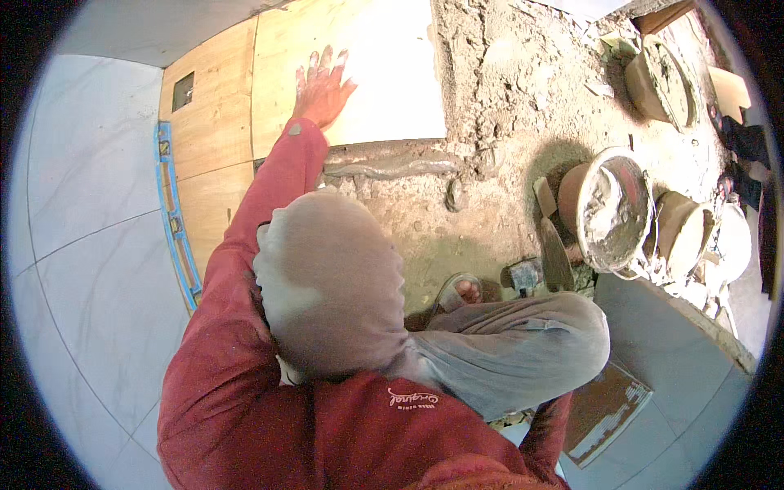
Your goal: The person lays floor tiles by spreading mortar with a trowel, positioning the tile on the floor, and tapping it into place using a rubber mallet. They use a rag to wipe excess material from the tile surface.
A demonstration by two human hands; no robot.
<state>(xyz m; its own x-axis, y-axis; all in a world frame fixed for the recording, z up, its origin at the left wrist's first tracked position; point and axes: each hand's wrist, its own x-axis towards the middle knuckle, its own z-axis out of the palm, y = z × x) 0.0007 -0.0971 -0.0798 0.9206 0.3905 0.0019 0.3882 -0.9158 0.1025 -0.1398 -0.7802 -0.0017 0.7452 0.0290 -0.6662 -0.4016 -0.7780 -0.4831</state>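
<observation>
My left hand [322,90] lies palm down on a large wood-coloured floor tile [282,90], with its fingers spread and nothing in them. Grey dust or mortar coats the fingertips. Along the tile's near edge runs a strip of wet grey mortar [392,166], on rough sandy ground. My right arm [547,437] drops behind my bent right knee, so its hand is hidden. Left of the tile, a blue spirit level [173,212] lies by the seam between the wood-coloured tiles and the pale grey ones.
On the right, a bucket of wet mortar [608,208] stands beside other buckets [682,233], with another bucket [657,86] farther off. A long flat wooden piece [557,253] and a small dark block [523,276] lie near my foot. Pale grey tiles [98,310] cover the left side.
</observation>
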